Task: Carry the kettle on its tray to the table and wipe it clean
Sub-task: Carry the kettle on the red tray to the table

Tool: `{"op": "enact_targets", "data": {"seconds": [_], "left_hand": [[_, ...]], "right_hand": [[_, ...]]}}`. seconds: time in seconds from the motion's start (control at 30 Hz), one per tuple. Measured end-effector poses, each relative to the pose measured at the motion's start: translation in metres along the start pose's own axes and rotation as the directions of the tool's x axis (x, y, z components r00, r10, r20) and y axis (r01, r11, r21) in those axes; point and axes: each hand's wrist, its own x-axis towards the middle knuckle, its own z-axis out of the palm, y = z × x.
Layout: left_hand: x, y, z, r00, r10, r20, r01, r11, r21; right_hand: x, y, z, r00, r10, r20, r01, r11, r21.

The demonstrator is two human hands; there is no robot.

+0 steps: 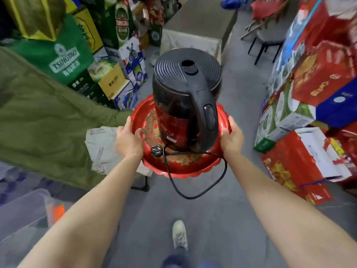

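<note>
Grey, smooth floor [222, 219] down the middle of the frame, walled on both sides by stacked goods. Glossy red printed cartons [318, 74] at right; green beer cases [65, 57] at upper left. Olive-green quilted cover [38, 117] draped over bulk at left of frame, matte and creased. Grey-topped table [201, 18] at top centre, pale cloth hanging off its near end.

Round red tray [195, 167] at centre, held in the air above the floor: shiny lacquered surface, scalloped rim, gold floral pattern inside. Kettle [185, 97] upright on the tray: rounded, dark glossy body, ribbed black plastic lid, thick black handle with oval switch facing the camera.

Left hand [128, 140] clamped on the tray's left rim, thumb inside the rim, fingers under. Right hand [231, 136] clamped on the right rim likewise. Both forearms bare.

Black power cord [193, 196] looping over the tray's near edge and hanging below it; plug [156, 150] lying on the tray beside the kettle base. Pale shoe [179, 235] on the floor, bottom centre.
</note>
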Motion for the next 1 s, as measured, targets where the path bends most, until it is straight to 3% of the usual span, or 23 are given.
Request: {"op": "enact_targets", "data": {"seconds": [0.47,1.0], "left_hand": [[0.156,0.172,0.146,0.988,0.105,0.113,-0.11,0.993,0.046],[0.356,0.391,0.311,0.973,0.181,0.14,-0.185,0.983,0.016]], "right_hand": [[0.227,-0.029,0.005,0.978,0.123,-0.17,-0.105,0.988,0.113],[0.536,-0.106,0.021,0.963,0.141,-0.228,-0.12,0.987,0.106]]}}
